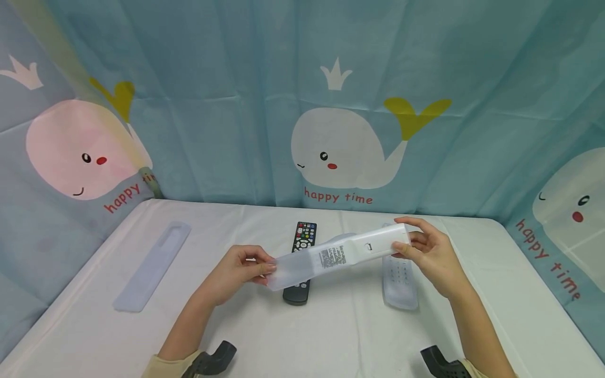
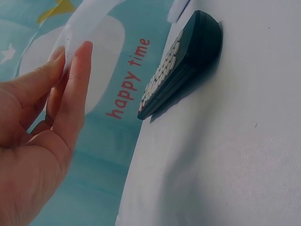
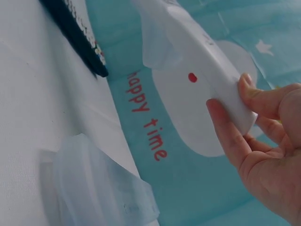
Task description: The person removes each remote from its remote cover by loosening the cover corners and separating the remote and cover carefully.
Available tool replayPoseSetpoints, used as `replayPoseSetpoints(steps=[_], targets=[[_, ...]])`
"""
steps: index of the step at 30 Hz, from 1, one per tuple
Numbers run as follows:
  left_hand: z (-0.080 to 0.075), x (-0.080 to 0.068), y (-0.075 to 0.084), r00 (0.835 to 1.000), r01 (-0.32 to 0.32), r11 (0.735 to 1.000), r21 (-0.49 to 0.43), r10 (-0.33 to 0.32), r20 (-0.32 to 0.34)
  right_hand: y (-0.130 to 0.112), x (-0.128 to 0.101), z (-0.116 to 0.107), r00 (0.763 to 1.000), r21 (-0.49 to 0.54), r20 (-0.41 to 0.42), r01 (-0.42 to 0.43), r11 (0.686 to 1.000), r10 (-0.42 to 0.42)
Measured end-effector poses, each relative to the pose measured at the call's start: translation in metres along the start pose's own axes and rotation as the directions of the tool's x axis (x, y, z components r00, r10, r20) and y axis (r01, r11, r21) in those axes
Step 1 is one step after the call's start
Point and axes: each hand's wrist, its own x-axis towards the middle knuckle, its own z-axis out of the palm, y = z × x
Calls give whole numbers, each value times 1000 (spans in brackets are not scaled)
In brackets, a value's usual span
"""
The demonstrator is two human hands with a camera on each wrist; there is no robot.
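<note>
A white remote control [image 1: 378, 244] is held in the air above the table, its back with a printed label facing up. A translucent sleeve [image 1: 290, 269] covers its left part, and a flap of it hangs loose in the right wrist view. My left hand [image 1: 238, 270] pinches the sleeve's far left end between thumb and fingers. The right hand [image 1: 431, 254] grips the bare end of the white remote, thumb on one face and fingers on the other. Below them lies a black remote control [image 1: 296, 295], partly hidden by the sleeve.
On the white table [image 1: 331, 336], a flat translucent cover [image 1: 152, 268] lies at the left. Another translucent cover [image 1: 399, 286] rests under the right hand, apparently with buttons showing through. A blue curtain with whale prints [image 1: 227, 131] stands behind the table.
</note>
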Motion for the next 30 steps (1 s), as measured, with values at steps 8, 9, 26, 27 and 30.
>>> replayPoseSetpoints(steps=[8,9,26,27,30], targets=[[0,-1,0,1000,-4,1000,-13,4,6,-1,-1,-1,1000,5,-4,-5,1000,5],[0,-1,1,1000,-5,1000,-14,5,7,-1,-1,-1,1000,4,-6,-7,1000,7],[-9,-3,-2,1000,-10,1000,9,10,-21,2,0,-6,999,27,-35,0,1000,1],[-9,-3,-2,1000,-8,1000,13,9,-21,2,0,-7,999,37,-36,1,999,1],[-9,-2,-3,1000,-12,1000,20,13,-2,2,0,-6,999,70,-42,1,998,2]])
